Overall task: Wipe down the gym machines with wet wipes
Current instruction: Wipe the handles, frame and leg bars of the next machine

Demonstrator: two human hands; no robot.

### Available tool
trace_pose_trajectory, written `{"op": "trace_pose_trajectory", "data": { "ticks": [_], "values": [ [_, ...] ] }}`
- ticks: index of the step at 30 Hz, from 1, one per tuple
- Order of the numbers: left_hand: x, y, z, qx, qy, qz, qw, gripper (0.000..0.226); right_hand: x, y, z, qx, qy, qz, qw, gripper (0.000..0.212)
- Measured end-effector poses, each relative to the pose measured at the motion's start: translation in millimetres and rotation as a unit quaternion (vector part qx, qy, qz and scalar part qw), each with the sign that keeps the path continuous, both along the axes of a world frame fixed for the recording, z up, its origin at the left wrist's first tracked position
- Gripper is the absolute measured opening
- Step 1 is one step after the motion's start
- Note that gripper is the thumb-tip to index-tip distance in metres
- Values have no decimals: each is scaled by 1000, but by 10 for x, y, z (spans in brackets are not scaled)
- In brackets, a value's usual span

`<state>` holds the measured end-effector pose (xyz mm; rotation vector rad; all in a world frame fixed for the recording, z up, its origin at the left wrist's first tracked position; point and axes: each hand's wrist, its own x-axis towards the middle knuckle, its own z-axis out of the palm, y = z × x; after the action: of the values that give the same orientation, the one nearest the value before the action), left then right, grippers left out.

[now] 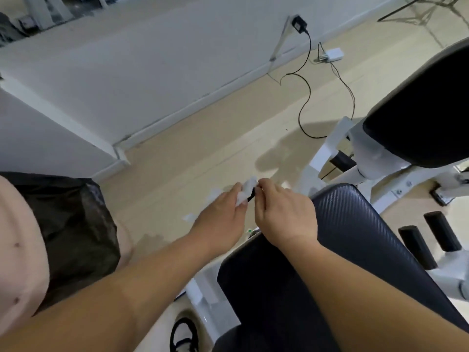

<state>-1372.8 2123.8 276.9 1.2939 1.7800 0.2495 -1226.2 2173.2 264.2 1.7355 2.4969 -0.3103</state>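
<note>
Left hand [223,212] and right hand [284,214] meet, both pinching, forearms extended

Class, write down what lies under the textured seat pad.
Below the left edge of the pad a white frame shows, above the floor. The pad and the right forearm cover the rest of what supports it.

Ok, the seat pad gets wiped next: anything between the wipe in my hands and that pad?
Nothing visible. The left hand and right hand pinch the wipe just past the edge of the seat pad; nothing lies on it.
</note>
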Motion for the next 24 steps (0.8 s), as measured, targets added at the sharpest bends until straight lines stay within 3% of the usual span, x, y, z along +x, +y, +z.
{"op": "trace_pose_trajectory", "data": {
  "ticks": [3, 6, 8, 9, 12, 15, 17, 19, 21, 24],
  "values": [
    [182, -93, -189, 32, 115, 3, 993, 48, 8, -10, -45, 3, -1, 2, 1000, 30],
    [171, 83, -221, 21, 134, 18, 991, 48, -15, 5, -59, 16, -10, -3, 1000, 33],
    [91, 230, -234, -42, 75, 47, 995, 56, -25, 5, -47, 27, -20, 1, 999, 32],
    [17, 303, -270, -84, 3, 85, 993, 59, -27, -4, -48, 34, -20, 2, 999, 32],
    [-163, 356, -421, -218, -232, 146, 937, 34, -33, -4, -39, 37, -29, 0, 999, 32],
    [-207, 381, -461, -238, -252, 142, 927, 23, -29, -7, -55, 38, -40, 4, 998, 31],
    [-114, 360, -398, -167, -156, 166, 959, 41, -37, -2, -54, 34, -42, 1, 999, 32],
    [14, 154, -344, -50, 15, 135, 989, 51, -34, -1, -45, 25, -39, -5, 999, 32],
    [184, -221, -314, 109, 110, 70, 985, 37, -41, -4, -31, 17, -27, -7, 999, 27],
    [294, -592, -398, 238, 161, -56, 956, 48, -39, 3, -21, 2, -17, -3, 1000, 30]
  ]
}}
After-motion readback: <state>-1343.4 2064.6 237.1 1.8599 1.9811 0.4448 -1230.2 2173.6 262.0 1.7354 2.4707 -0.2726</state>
